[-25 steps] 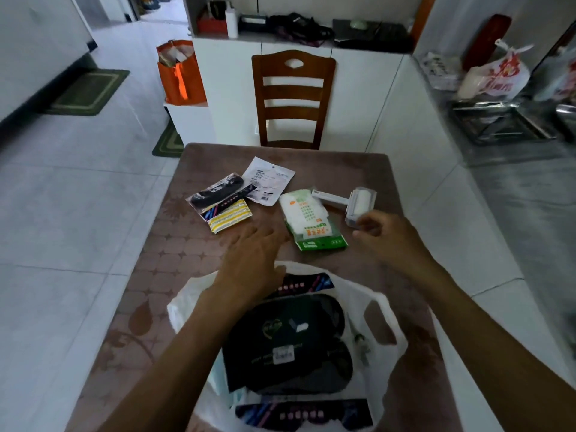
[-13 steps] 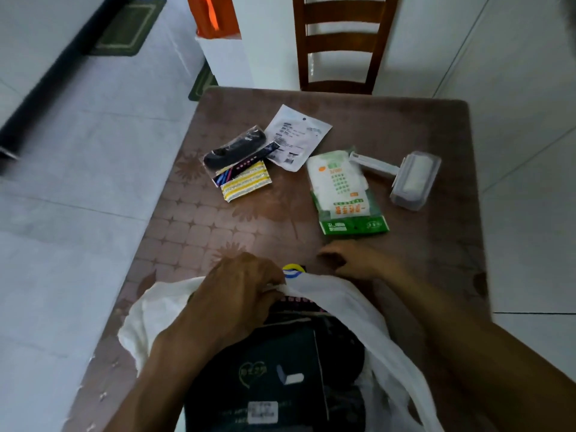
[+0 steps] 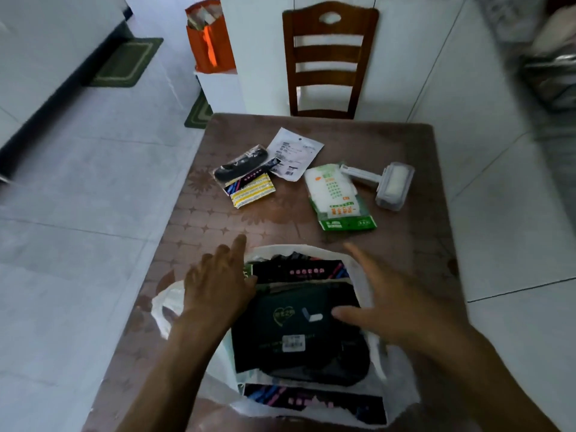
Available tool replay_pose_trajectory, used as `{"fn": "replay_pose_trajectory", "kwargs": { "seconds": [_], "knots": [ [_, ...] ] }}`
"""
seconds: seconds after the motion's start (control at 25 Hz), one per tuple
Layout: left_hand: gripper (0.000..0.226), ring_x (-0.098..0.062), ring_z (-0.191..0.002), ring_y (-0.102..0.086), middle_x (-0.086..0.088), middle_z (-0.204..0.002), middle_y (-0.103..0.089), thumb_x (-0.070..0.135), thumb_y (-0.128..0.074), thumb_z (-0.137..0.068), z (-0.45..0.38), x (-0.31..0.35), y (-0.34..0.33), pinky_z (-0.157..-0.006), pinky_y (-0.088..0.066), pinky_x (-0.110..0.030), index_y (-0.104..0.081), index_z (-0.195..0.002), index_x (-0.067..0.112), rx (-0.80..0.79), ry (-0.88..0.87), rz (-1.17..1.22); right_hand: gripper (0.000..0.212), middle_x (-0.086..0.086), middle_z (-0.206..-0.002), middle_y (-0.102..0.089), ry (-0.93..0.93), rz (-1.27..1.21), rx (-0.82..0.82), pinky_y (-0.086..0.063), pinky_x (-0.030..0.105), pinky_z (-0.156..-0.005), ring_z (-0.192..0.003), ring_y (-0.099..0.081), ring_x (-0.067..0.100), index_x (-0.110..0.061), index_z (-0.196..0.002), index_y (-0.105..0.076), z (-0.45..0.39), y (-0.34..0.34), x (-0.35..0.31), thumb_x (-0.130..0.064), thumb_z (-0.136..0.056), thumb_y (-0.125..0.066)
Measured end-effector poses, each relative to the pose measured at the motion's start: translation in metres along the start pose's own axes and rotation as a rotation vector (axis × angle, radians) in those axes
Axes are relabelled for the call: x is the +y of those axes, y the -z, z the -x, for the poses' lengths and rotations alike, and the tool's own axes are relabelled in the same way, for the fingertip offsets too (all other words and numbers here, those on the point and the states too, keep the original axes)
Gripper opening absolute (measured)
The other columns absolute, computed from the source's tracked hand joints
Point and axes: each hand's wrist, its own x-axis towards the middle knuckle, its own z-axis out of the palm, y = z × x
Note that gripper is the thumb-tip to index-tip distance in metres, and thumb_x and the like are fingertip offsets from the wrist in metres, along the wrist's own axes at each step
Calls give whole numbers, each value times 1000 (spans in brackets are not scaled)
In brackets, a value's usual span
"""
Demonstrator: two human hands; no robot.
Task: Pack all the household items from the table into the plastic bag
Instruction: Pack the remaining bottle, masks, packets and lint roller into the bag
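A white plastic bag (image 3: pixel 402 397) lies open on the brown table (image 3: pixel 414 244), with dark packets (image 3: pixel 299 335) inside it. My left hand (image 3: pixel 218 282) hovers over the bag's left rim, fingers spread and holding nothing. My right hand (image 3: pixel 386 297) is open above the bag's right side, thumb over the dark packet. Farther back lie a green and white pack (image 3: pixel 336 198), a white lint roller (image 3: pixel 389 183), a white pouch (image 3: pixel 294 154), a black item in clear wrap (image 3: pixel 241 165) and a yellow striped pack (image 3: pixel 252 191).
A wooden chair (image 3: pixel 327 57) stands at the table's far edge. An orange bag (image 3: pixel 208 42) sits on a white stand at the back left. Green mats (image 3: pixel 124 63) lie on the tiled floor to the left. A counter runs along the right.
Both hands have let go of the bag's rim and now hover open over it. The bag's mouth lies wider, showing more of the dark packets. The camera has tilted up.
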Motion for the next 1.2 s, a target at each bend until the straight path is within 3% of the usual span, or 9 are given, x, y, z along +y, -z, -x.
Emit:
{"fn": "replay_pose_trajectory", "kwargs": {
  "seconds": [0.08,0.16,0.32,0.44,0.56,0.72,0.84,1.0,1.2],
  "knots": [
    [68,-34,-118,-52,-9,-133,-54,59,-52,-86,12,-22,1,-90,-43,-46,-27,-141,27,8,80,24,53,-4,-142,-49,-172,210,103,-40,20,-89,-120,-53,14,-25,-143,-38,19,-17,-5,-35,-94,-58],
    [69,-36,-117,-53,-9,-132,-55,65,-54,-82,28,-51,1,-86,-46,-46,-36,-137,26,53,192,12,28,-2,-116,-66,-204,91,220,-42,23,-74,-97,-62,16,-27,-125,-55,29,-30,-15,-24,-98,-50],
    [22,-25,-77,-63,-11,-100,-74,24,-65,-85,52,-71,9,-56,-39,-24,-72,-104,16,270,96,475,36,-14,-55,-58,-50,-378,391,-38,25,-48,-44,-47,3,-40,-82,-65,26,-31,-65,-13,-98,-48],
    [15,-18,-60,-57,-7,-80,-75,13,-63,-81,71,-77,29,-50,-37,-17,-77,-88,15,445,50,539,38,-11,-58,-60,122,-354,528,-37,25,-46,-44,-47,3,-37,-79,-65,23,-13,-109,-5,-93,-49],
    [14,-29,-69,-65,-7,-80,-75,14,-64,-80,97,-100,34,-59,-48,-28,-77,-83,18,452,91,509,35,-12,-58,-58,221,-293,492,-35,20,-44,-46,-47,1,-38,-80,-61,23,3,-150,-7,-92,-48],
    [13,-29,-61,-61,-6,-68,-70,14,-65,-80,123,-131,45,-50,-38,-25,-73,-71,19,538,110,494,29,-6,-72,-63,283,-245,433,-44,24,-46,-48,-57,-5,-28,-81,-59,-12,15,-215,-4,-94,-48],
    [13,-28,-67,-62,-5,-74,-73,13,-63,-81,125,-138,43,-57,-35,-25,-75,-77,18,508,163,489,30,3,-76,-67,260,-185,343,-42,18,-37,-42,-59,-4,-26,-82,-58,-55,9,-255,-1,-91,-44],
    [17,-30,-78,-65,-9,-87,-73,17,-62,-82,121,-142,19,-62,-43,-28,-76,-90,16,375,273,482,22,10,-77,-71,233,-153,141,-52,30,-58,-68,-67,21,-13,-94,-63,-101,-23,-259,0,-93,-45],
    [16,-24,-68,-62,-4,-83,-73,22,-64,-79,118,-151,14,-58,-39,-25,-76,-90,23,429,278,447,14,9,-75,-74,311,-350,64,-53,37,-61,-62,-62,27,-13,-103,-61,-114,-19,-241,-4,-93,-56]
  ]
}}
